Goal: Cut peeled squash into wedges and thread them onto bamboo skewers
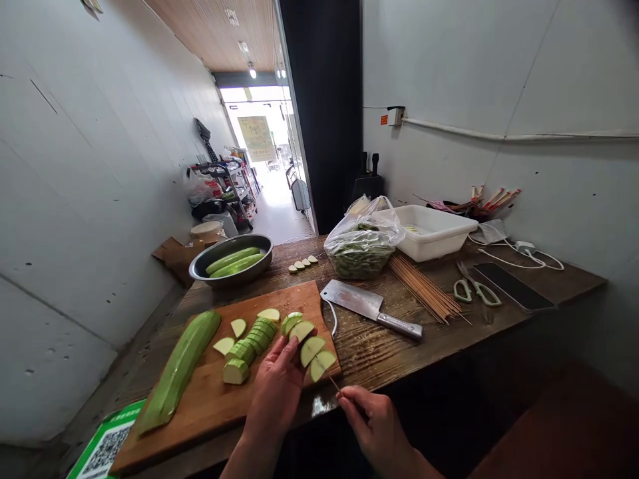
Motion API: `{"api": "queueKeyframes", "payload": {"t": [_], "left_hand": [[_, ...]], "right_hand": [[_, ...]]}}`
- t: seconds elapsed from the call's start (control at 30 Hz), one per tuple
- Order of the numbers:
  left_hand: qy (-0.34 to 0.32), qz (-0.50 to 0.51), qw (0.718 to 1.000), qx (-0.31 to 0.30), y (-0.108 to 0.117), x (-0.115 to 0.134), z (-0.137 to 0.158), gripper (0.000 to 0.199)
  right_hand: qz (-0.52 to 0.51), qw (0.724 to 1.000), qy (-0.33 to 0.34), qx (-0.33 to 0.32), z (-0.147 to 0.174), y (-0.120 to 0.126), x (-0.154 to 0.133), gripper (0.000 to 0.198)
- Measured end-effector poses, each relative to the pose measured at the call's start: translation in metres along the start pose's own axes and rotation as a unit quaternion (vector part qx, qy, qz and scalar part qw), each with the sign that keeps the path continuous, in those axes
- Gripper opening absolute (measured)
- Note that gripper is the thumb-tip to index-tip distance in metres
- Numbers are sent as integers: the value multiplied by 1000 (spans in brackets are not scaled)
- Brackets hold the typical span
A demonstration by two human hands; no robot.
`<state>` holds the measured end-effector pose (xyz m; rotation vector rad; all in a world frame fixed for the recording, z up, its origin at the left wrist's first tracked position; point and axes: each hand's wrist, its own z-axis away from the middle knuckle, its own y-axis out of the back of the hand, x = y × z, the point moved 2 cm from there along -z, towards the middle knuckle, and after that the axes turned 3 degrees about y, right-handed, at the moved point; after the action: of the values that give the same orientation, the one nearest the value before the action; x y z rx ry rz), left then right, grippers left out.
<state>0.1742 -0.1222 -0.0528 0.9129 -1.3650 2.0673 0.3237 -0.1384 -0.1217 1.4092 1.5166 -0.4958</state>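
Note:
My right hand pinches the end of a thin wooden skewer. Half-round zucchini slices line up along the skewer from its near end. My left hand is closed around a zucchini slice at the far end of that row; the skewer's tip is hidden. Beneath the hands lies a wooden cutting board. On it are a cut row of zucchini pieces, a few loose slices, and a long zucchini half to the left.
A cleaver lies right of the board. Beyond are bare skewers, scissors, a phone, a bag of green vegetables and a white bin. Back left stands a metal bowl with zucchini.

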Motion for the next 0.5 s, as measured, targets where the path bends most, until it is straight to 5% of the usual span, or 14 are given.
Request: {"api": "queueKeyframes", "payload": {"t": [0.17,0.33,0.5], "left_hand": [[-7,-10,998,54,-5,-1,-6,20],[-4,-18,999,40,-14,-1,-13,24],[14,-41,998,36,-20,4,-24,31]], "right_hand": [[-30,999,37,-6,-1,-3,2,24],[-17,998,54,20,-4,-6,7,28],[15,996,42,78,-23,19,-3,27]]}}
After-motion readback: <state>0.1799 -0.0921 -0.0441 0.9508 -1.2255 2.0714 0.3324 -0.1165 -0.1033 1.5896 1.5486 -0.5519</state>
